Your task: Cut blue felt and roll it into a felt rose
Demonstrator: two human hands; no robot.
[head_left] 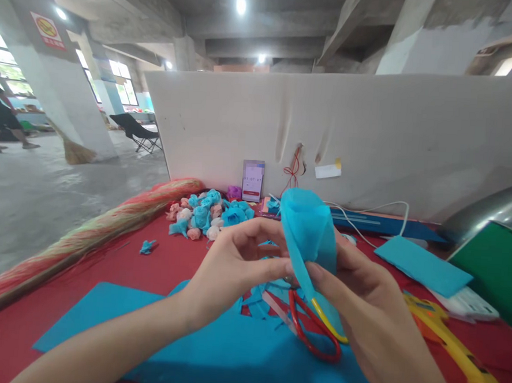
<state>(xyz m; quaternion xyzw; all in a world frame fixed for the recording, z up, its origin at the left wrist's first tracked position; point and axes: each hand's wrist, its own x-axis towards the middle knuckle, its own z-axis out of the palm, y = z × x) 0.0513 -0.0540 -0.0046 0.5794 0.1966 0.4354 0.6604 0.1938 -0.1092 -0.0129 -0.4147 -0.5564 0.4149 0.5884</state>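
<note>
A: While pinching that blue roll (308,226) just above the red scissors (324,356), doing what, roughly?

B: Probably wrapping the base, with left hand (230,259) and right hand (362,302) grip clamped on it. Likely calls for a snug pinch next.

A: Counts?

B: Got one each: roll, scissors, glue gun (454,348) right of scissors, phone (252,181) beyond. Can't count the flower pile (202,216) beyond-left, too jumbled.

Turquoise rolled paper flower (306,226), uniform | red looped plastic scissor handle (330,351), solid | heap of small crumpled paper flowers (201,217), mottled turquoise, pink and white | yellow plastic glue gun (458,348), orange trigger | long fringed bundle (101,233), streaked red and pale green
</note>
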